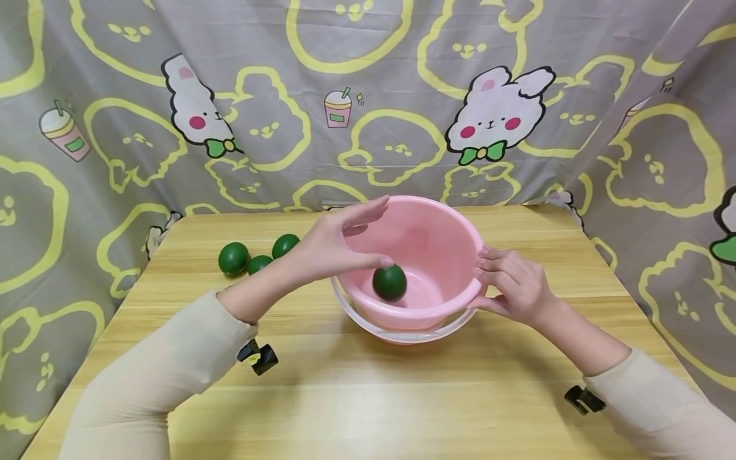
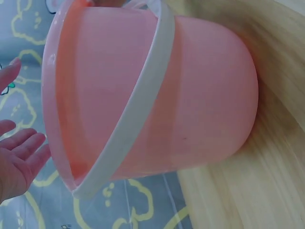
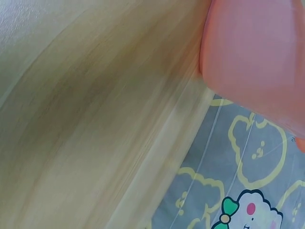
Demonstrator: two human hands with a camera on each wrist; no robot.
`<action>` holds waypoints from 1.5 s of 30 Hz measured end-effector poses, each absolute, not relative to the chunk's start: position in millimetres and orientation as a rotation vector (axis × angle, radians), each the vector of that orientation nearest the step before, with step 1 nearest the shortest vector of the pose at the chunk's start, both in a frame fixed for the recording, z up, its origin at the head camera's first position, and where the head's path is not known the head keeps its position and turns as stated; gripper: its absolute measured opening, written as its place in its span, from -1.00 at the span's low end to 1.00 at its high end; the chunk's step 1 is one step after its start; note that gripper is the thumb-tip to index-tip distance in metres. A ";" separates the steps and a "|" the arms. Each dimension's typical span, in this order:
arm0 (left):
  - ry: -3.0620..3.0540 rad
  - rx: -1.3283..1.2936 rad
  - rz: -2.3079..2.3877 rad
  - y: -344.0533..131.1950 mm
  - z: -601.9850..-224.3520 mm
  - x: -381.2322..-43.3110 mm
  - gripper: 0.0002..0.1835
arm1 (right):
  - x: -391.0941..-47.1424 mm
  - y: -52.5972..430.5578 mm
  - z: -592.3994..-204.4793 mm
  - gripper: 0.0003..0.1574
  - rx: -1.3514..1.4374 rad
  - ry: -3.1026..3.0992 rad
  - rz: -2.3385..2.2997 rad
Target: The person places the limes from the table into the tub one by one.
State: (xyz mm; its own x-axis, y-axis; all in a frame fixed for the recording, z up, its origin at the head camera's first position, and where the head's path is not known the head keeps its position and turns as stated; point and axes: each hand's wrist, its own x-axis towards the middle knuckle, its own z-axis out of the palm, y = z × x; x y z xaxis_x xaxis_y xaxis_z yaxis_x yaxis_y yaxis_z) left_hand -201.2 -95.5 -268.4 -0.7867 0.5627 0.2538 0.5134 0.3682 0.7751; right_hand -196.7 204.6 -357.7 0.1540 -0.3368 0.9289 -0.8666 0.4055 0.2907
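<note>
A pink bucket (image 1: 422, 313) with a white handle (image 2: 138, 109) stands on the wooden table. My left hand (image 1: 336, 246) is over the bucket's left rim, its fingers spread apart. Just below its thumb, within the bucket's opening, is a dark green ball (image 1: 390, 283); whether it touches the bottom I cannot tell. My right hand (image 1: 517, 284) grips the bucket's rim on the right side, thumb outside near the front. In the right wrist view the bucket (image 3: 252, 52) shows at the upper right, and the right hand is out of sight.
Several more dark green balls (image 1: 233, 259) lie together on the table (image 1: 356, 402) at the back left, partly hidden behind the left forearm. A grey curtain (image 1: 397, 83) with yellow cartoon outlines hangs along the table's back and sides.
</note>
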 end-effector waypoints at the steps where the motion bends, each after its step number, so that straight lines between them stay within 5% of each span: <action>1: 2.555 0.998 1.421 -96.4 -268.1 -200.8 -0.10 | -196.6 204.7 -357.6 -0.30 1.158 -1.426 0.535; 45: 2.646 0.833 1.475 -151.3 -254.8 -189.2 0.01 | -194.3 205.0 -353.3 -0.28 1.166 -1.441 0.507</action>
